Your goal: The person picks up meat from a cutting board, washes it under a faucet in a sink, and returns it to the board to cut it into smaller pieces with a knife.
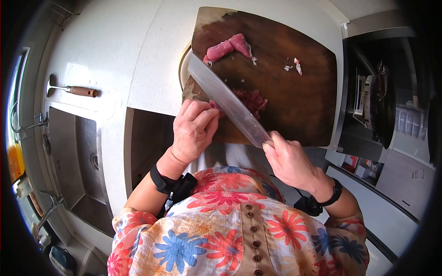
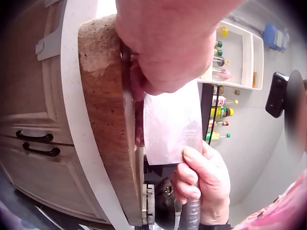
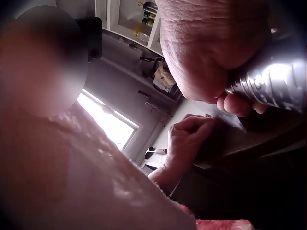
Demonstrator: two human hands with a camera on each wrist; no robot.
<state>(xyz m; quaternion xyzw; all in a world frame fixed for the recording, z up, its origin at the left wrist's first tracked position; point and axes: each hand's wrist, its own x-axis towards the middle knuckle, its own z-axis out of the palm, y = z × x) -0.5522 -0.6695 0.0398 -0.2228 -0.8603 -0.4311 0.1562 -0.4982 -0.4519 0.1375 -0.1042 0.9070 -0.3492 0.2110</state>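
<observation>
My right hand grips the ridged metal handle of a broad cleaver. The blade slants over the dark wooden cutting board, its tip toward the far left edge. Close against the blade's left side, my left hand has its fingers curled and pinches a piece of raw meat, mostly hidden under them. Cut red meat lies in a small heap just beyond the blade. Farther back on the board are larger pink meat pieces and small whitish scraps.
A pale round dish shows under the board's left edge. On the white counter lies a wooden-handled spatula, with a steel sink nearer me. Dark cookware stands right of the board. Several bottles stand beyond it.
</observation>
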